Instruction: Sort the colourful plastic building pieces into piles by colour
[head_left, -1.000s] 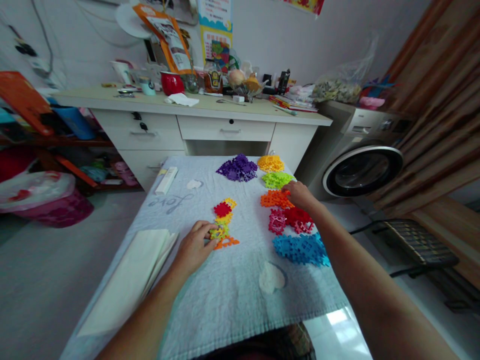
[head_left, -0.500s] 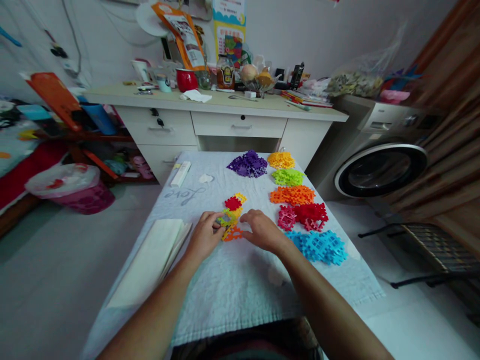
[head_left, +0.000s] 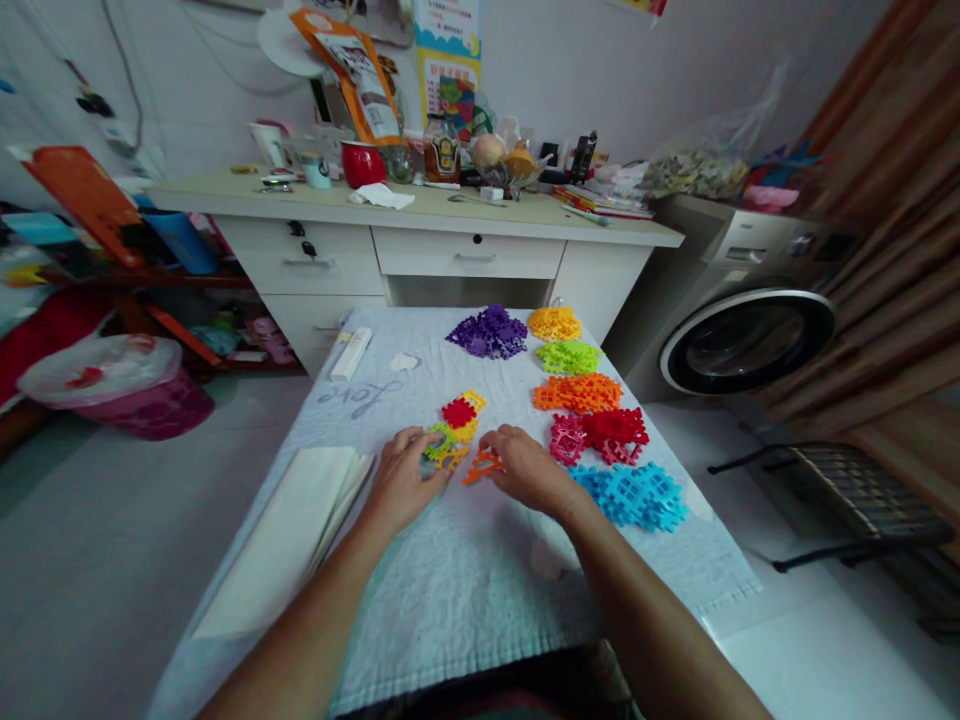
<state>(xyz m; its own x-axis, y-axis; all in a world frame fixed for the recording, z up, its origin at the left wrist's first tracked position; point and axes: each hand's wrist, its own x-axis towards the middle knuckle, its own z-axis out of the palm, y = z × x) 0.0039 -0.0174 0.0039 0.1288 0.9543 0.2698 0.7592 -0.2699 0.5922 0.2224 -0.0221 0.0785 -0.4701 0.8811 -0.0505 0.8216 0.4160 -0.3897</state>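
My left hand is closed at the left side of a small cluster of interlocking plastic pieces, thumb and fingers gripping its green piece. Yellow pieces and a red piece are joined on at the far end. To the right, my right hand pinches an orange interlocking piece, low over the cloth and apart from the cluster. The fingers partly cover both the orange piece and the near part of the cluster.
Sorted piles lie on the cloth-covered table: purple, yellow, green, orange, red and blue. Folded paper and a white box lie left. A cluttered desk stands behind.
The orange piece, earlier against the near end of the cluster, is now apart from it in my right hand's fingers. My left hand stays at the cluster. The view has shifted slightly.
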